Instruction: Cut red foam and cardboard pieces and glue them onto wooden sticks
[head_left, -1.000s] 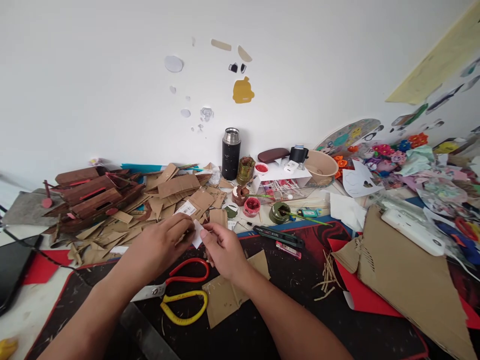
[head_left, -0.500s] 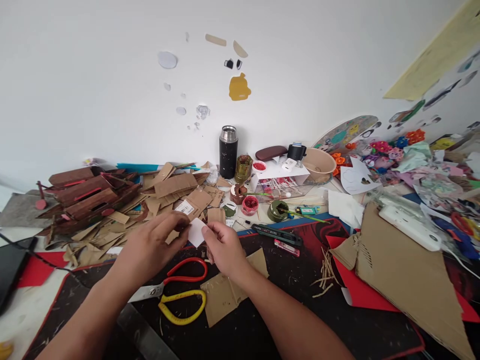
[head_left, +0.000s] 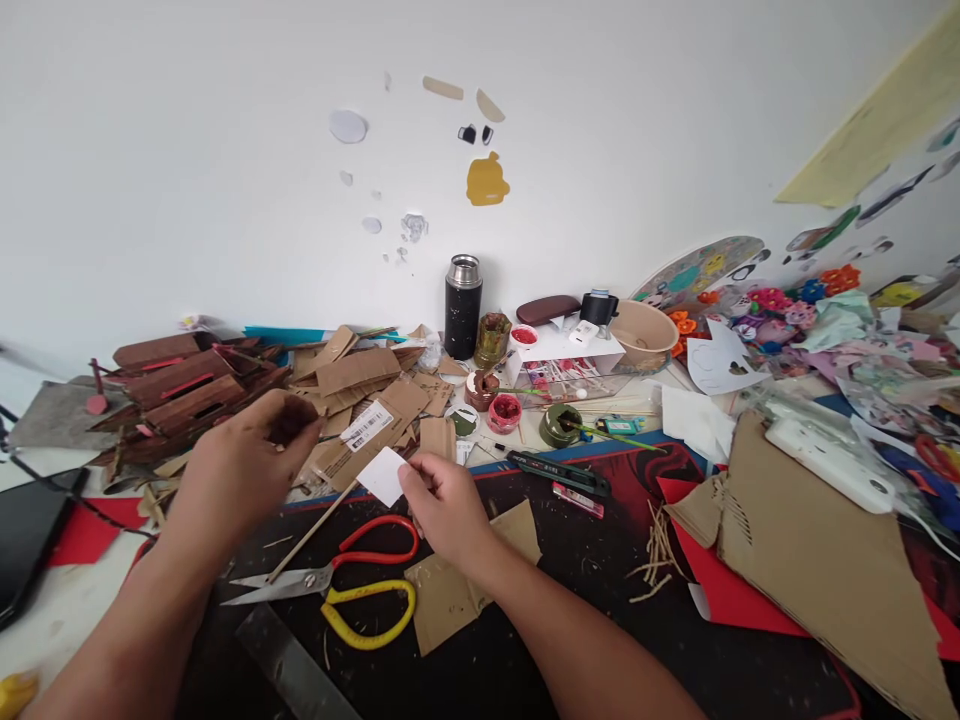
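Observation:
My right hand (head_left: 448, 508) pinches a small white square of paper (head_left: 382, 478) by its right edge, between thumb and fingers. A thin wooden stick (head_left: 315, 528) slants down and left from the paper's lower left corner, passing above the scissors' blades; whether it is joined to the paper I cannot tell. My left hand (head_left: 244, 465) hovers to the left, apart from the paper, its fingers curved and apart with nothing visible in them. Below both hands lie scissors (head_left: 319, 583) with one red and one yellow handle, blades slightly parted. A piece of brown cardboard (head_left: 439, 597) lies under my right wrist.
Cardboard scraps (head_left: 360, 372) and brown cardboard models (head_left: 184, 385) crowd the back left. Behind my right hand stand a black flask (head_left: 463, 310) and paint jars (head_left: 505, 412). A utility knife (head_left: 559, 472) lies right, near large cardboard (head_left: 817, 550). A metal ruler (head_left: 292, 665) lies in front.
My left hand has let go of the white paper and moved left, down and away from it. The paper now shows more fully in my right hand, and the stick has come into sight.

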